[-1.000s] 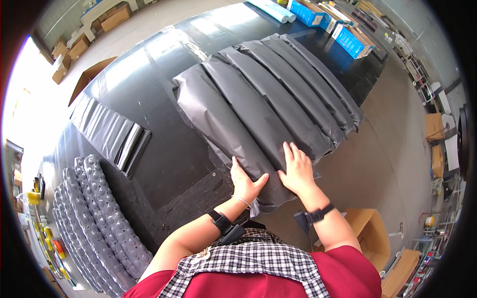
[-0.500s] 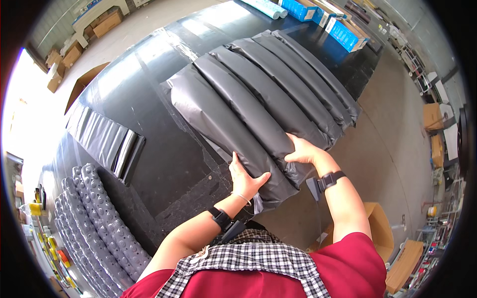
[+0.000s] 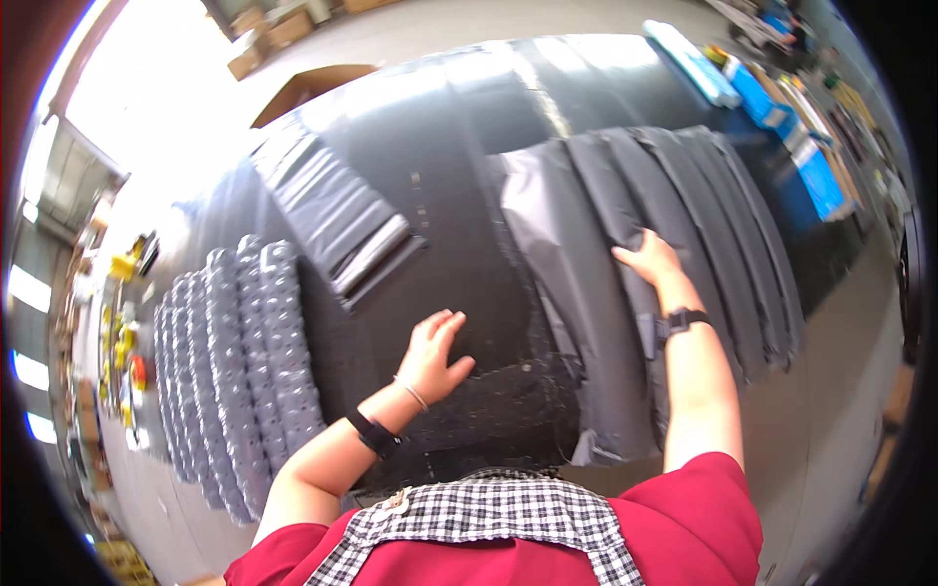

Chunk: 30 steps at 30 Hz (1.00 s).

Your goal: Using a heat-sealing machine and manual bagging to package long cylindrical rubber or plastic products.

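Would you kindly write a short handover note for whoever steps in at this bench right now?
Left hand: open, flat on the black table top, holding nothing.
Right hand: open, palm pressing on the stack of grey padded plastic mailer bags, fanned out on the table's right.
Done: the stack lies flat.
Left: nothing lifted from it yet.
Nearby: a smaller pile of grey flat bags and rolls of bubble wrap to the left.

You stand at a wide black surface (image 3: 459,166) under strong daylight glare from its far left. Beyond its far edge, cardboard boxes (image 3: 264,39) sit on a grey concrete floor (image 3: 469,24); shelving with yellow items (image 3: 117,293) lines its left.
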Available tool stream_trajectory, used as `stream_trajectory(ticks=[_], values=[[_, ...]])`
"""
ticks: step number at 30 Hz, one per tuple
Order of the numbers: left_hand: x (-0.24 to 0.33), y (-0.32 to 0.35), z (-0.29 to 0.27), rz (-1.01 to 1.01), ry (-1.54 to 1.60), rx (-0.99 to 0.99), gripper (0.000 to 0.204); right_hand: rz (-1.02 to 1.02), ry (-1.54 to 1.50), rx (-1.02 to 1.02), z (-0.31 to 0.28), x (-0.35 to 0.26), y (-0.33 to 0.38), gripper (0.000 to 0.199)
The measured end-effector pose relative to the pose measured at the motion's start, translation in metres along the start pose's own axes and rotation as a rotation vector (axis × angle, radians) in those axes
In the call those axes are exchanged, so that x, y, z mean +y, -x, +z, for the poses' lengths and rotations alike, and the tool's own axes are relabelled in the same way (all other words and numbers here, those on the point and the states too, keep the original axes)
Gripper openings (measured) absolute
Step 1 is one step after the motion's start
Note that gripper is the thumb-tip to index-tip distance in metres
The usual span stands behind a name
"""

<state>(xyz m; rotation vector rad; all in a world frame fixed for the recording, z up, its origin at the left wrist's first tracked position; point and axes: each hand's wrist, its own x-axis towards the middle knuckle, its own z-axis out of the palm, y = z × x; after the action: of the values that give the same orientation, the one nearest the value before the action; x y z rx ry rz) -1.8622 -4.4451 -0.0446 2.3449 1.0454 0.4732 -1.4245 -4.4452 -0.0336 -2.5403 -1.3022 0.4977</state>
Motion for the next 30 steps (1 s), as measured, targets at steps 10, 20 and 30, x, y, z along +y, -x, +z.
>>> stream_trajectory(ticks=[10, 20, 30], values=[[-0.169, -0.066, -0.069, -0.467, -0.594, 0.129, 0.106, -0.188, -0.114, 0.267, 0.012, -0.016, 0.034, 0.083], [-0.203, -0.069, -0.102, -0.188, -0.604, -0.158, 0.019, -0.281, -0.503, 0.24, -0.008, -0.083, 0.092, 0.062], [-0.116, 0.078, -0.132, -0.108, -0.027, -0.374, 0.043, -0.486, -0.472, 0.067, 0.029, -0.114, 0.161, 0.062]])
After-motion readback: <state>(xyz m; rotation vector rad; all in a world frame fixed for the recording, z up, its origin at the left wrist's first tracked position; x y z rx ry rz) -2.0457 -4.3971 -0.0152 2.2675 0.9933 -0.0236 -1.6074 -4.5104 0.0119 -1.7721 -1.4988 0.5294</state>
